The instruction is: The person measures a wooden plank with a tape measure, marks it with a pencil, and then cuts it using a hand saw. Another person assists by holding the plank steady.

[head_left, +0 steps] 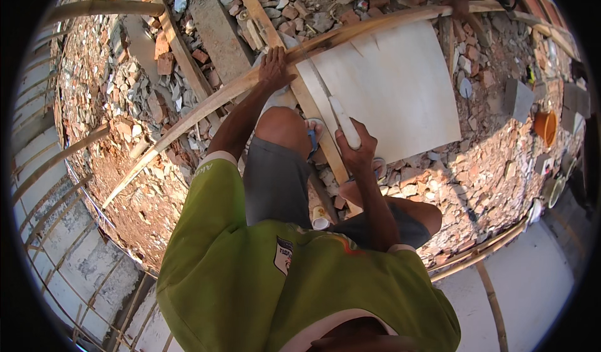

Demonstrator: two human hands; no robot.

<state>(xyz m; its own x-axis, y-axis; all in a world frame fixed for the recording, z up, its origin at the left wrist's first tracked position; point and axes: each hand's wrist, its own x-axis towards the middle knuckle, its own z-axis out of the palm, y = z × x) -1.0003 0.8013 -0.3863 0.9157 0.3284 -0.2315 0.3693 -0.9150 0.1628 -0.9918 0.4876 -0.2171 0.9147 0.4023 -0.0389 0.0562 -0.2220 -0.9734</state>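
Note:
A long wooden beam (200, 109) runs slantwise from the lower left to the upper right. My left hand (275, 70) holds it down near its middle, fingers laid across the wood and the thumb apart. In my right hand (359, 150) is the white handle of a handsaw (343, 120); the fingers are wrapped round the grip. The saw's thin blade points away from me and reaches the beam just right of my left hand. Under the beam and blade lies a narrower plank (316, 111), beside a large pale sheet (391, 89).
Broken brick and rubble (476, 177) cover the ground. Another person's hand (459, 6) is at the beam's far right part. More planks (216, 30) lie at the far left. A white cup (320, 220) stands between my legs; an orange pot (545, 128) lies at the right.

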